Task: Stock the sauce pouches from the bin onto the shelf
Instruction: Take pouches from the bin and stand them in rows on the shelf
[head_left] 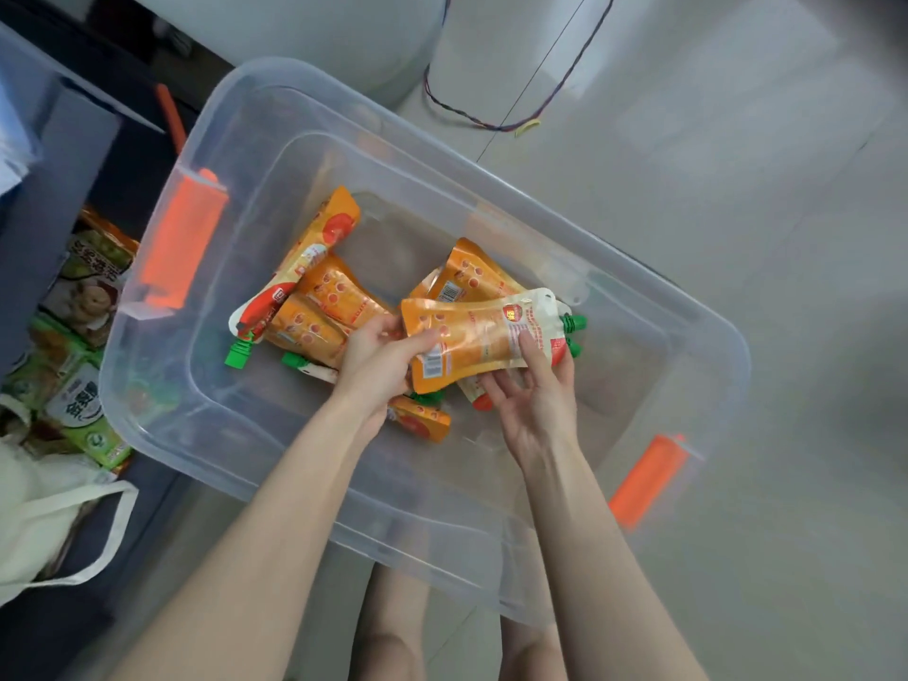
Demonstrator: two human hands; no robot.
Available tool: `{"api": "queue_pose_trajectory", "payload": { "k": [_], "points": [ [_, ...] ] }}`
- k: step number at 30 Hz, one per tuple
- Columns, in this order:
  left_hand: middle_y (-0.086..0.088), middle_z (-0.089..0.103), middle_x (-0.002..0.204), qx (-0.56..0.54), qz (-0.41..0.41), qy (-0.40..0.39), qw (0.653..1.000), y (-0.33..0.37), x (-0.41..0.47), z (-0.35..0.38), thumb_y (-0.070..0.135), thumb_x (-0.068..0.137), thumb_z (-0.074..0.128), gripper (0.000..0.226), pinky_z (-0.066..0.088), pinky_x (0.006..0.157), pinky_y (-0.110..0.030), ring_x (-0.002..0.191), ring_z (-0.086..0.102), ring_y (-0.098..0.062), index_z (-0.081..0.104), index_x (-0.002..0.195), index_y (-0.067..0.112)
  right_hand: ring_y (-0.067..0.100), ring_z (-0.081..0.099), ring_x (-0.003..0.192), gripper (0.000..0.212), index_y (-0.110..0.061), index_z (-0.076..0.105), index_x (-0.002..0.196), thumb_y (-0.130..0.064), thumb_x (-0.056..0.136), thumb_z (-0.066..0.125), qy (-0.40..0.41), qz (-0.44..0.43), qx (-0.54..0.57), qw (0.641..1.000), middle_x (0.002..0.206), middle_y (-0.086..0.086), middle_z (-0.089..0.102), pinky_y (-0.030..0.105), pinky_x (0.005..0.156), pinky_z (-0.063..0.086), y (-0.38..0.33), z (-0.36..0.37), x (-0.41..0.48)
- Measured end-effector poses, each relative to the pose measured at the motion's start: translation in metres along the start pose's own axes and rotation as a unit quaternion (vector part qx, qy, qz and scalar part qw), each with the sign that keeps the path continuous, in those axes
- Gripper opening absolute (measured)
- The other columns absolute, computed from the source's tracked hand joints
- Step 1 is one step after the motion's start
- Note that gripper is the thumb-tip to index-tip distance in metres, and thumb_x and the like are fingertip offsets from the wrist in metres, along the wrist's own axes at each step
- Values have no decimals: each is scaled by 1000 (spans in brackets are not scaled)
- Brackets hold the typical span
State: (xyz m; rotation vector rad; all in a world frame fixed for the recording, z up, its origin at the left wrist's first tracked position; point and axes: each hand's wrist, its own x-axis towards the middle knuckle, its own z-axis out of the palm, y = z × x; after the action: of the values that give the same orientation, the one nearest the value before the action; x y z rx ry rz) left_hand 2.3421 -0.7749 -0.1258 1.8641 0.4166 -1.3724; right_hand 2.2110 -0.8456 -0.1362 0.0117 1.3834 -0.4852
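A clear plastic bin [295, 115] with orange latches sits on the floor below me. Several orange sauce pouches with green caps lie in it, one group [314, 297] at the left. Over the bin's middle I hold an orange sauce pouch [479, 334] flat between both hands. My left hand [381, 358] grips its bottom end, thumb on top. My right hand [535, 395] supports its spout end from below, fingers on the pouch face. More pouches lie under my hands, partly hidden.
A dark blue shelf unit [59, 154] stands at the left, holding green and white cartons [81, 400]. A white cloth bag [44, 508] hangs at lower left. A white rounded object [344, 31] and a cable [491, 122] lie beyond the bin. My legs show below.
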Motion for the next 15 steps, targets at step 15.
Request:
{"api": "queue_pose_trajectory", "payload": {
  "k": [15],
  "points": [
    [-3,48,131,403,227,100,881,16,72,56,52,74,70,68,27,103,-41,125,40,-23,45,126,17,17,68,76,14,-5,67,92,-4,79,73,152,-36,-75,985,86,5,72,32,74,58,24,-21,24]
  ]
}}
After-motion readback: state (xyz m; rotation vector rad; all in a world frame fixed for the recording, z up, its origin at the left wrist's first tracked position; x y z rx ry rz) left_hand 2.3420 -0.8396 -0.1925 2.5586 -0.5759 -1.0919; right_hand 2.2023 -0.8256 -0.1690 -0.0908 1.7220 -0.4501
